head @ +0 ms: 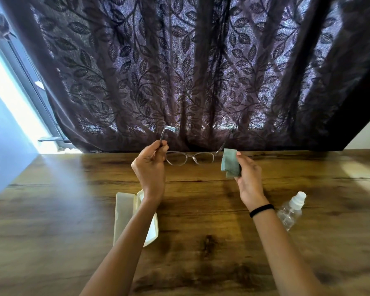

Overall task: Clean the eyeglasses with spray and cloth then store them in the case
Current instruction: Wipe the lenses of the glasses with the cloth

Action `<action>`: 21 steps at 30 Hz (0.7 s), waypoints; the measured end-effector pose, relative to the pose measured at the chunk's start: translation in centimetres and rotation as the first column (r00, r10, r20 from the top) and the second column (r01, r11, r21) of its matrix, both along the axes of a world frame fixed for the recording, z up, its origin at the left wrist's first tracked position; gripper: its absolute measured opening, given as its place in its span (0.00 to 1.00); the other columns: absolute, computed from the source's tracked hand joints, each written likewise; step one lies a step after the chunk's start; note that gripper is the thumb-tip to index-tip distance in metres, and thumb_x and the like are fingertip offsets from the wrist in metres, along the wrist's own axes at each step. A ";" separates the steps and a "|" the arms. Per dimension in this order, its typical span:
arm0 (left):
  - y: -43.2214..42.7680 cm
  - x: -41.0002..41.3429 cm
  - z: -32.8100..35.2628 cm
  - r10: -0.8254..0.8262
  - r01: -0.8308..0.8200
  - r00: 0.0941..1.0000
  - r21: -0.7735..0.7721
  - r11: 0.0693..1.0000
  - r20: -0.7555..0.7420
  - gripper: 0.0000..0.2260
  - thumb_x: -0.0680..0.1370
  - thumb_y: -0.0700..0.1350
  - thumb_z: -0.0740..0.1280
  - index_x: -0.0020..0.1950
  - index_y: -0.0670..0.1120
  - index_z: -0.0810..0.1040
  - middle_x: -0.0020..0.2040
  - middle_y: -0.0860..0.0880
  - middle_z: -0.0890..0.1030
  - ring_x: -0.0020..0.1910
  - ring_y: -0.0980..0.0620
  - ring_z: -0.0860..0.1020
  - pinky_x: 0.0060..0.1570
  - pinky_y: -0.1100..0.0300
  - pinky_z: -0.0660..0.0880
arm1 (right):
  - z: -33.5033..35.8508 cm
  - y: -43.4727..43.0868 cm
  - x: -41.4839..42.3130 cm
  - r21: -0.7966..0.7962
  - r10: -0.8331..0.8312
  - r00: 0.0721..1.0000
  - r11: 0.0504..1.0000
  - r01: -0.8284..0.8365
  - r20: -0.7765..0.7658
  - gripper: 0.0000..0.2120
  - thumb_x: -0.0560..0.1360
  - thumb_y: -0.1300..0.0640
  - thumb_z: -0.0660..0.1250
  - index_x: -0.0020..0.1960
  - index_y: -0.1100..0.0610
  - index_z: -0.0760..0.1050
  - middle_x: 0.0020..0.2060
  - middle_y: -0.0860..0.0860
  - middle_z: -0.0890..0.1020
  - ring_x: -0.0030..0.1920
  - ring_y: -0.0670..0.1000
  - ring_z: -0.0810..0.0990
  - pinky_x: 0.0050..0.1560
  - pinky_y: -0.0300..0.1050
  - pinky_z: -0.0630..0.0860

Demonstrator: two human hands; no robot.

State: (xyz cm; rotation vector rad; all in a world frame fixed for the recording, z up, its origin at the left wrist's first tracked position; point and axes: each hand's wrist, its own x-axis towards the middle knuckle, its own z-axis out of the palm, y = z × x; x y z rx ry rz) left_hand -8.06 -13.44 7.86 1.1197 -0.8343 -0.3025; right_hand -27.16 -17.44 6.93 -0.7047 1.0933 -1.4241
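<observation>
— Where are the eyeglasses (190, 158)?

— Held up in front of the dark leaf-patterned curtain (201, 71), over the far part of the wooden worktop (203, 212), with the lenses facing the person and both temples unfolded.

— Which hand has them?

— The left hand (150, 165). Its thumb and curled fingers pinch the left temple close to the hinge, and the bent end of that temple sticks up above the knuckles.

— And the right hand (249, 174)?

— It holds a folded grey-green cloth (230, 162) between thumb and fingers. The cloth sits just beside the right corner of the frame. I cannot tell whether it touches the frame there.

— The case (124, 214)?

— It is cream-coloured and lies open on the worktop under the left forearm, which hides part of its right half.

— What about the spray?

— A clear spray bottle (291, 211) with a white cap is on the worktop just to the right of the right forearm, well apart from the eyeglasses. Whether it stands or lies I cannot tell.

— Anything else?

— A black band (261, 210) circles the right wrist.
</observation>
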 end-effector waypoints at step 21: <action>0.1 0.4 -0.3 -0.126 0.132 0.990 0.100 0.986 -0.068 0.07 0.72 0.34 0.70 0.48 0.41 0.82 0.39 0.45 0.83 0.38 0.50 0.81 0.40 0.57 0.79 | 1.2 1.1 0.3 -0.315 0.109 0.828 0.892 -0.326 -0.550 0.19 0.69 0.71 0.68 0.58 0.59 0.75 0.52 0.53 0.81 0.53 0.47 0.79 0.57 0.42 0.76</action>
